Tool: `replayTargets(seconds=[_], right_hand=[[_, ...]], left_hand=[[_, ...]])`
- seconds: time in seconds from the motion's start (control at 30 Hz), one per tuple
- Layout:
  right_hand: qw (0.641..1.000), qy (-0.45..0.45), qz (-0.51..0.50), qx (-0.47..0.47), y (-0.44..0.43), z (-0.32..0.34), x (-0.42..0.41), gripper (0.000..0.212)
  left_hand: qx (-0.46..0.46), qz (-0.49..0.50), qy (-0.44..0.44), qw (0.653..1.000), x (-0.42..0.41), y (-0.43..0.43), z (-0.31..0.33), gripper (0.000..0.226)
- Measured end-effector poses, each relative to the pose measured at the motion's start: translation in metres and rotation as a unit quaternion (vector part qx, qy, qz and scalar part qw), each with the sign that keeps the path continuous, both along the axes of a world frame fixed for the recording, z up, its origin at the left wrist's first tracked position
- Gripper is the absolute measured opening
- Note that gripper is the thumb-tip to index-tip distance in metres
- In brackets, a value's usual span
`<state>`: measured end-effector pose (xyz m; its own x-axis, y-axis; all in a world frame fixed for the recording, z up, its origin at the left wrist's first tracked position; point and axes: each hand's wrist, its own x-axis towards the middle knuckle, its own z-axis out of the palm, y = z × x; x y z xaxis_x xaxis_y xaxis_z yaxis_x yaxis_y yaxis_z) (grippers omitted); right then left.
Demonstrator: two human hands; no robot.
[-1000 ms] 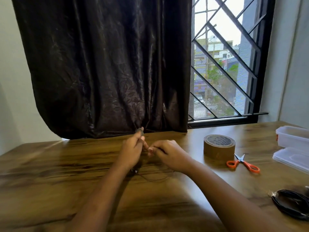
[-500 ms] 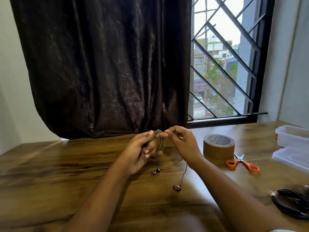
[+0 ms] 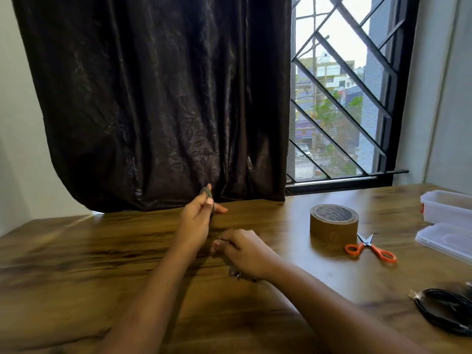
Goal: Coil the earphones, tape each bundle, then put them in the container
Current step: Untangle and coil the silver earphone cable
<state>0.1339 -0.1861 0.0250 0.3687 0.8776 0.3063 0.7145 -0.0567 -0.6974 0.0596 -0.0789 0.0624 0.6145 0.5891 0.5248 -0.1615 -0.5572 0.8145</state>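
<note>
A broad wooden desk with dark grain (image 3: 76, 264) filled the lower half of the view. Behind its far edge hung a glossy dark brown curtain (image 3: 158, 98), and to the right of that stood a window with a black diagonal metal grille (image 3: 339, 98). At the desk's right edge, toward the near corner, lay a coiled bundle of black cable (image 3: 447, 311). Farther back on the same edge sat a clear rectangular plastic container (image 3: 447, 206), with its clear flat lid (image 3: 444, 241) on the desk just in front of it. A roll of brown packing tape (image 3: 334, 222) lay flat right of centre. A small pair of orange-handled scissors (image 3: 370, 249) lay just beside it on the near side, blades pointing toward the roll. Near the middle of the desk the left hand (image 3: 195, 223) was raised above the surface, its thumb and fingers clasping a coil of thin grey earphone cord (image 3: 206, 192) looped over the fingers. The right hand (image 3: 242, 251) sat lower and nearer, fingers curled in against the thumb. Blur hid whether any cord was pinched there. Small dark blurred bits, perhaps the earbuds (image 3: 238, 274), showed just below that hand.
</note>
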Motion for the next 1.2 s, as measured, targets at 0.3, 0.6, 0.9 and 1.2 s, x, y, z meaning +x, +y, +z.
replayTargets(seconds=[0.3,0.6,0.9,1.2], right_hand=[[0.986,0.038,-0.037,0.156,-0.016,0.023,0.018,0.011],[0.955,-0.016,-0.055,0.292,-0.014,0.021,0.031,0.003],[0.951,0.063,-0.026,0.301,-0.016,0.015,0.045,0.013],[0.954,0.172,0.021,0.243,-0.01,0.007,0.037,0.021]], left_hand=[[0.086,-0.056,0.179,0.979,0.001,0.006,-0.011,0.034],[-0.23,-0.231,0.114,0.938,-0.004,-0.019,0.006,0.033],[-0.273,-0.302,0.15,0.901,-0.008,-0.024,0.004,0.032],[-0.324,-0.306,0.041,0.894,0.001,-0.032,0.003,0.033]])
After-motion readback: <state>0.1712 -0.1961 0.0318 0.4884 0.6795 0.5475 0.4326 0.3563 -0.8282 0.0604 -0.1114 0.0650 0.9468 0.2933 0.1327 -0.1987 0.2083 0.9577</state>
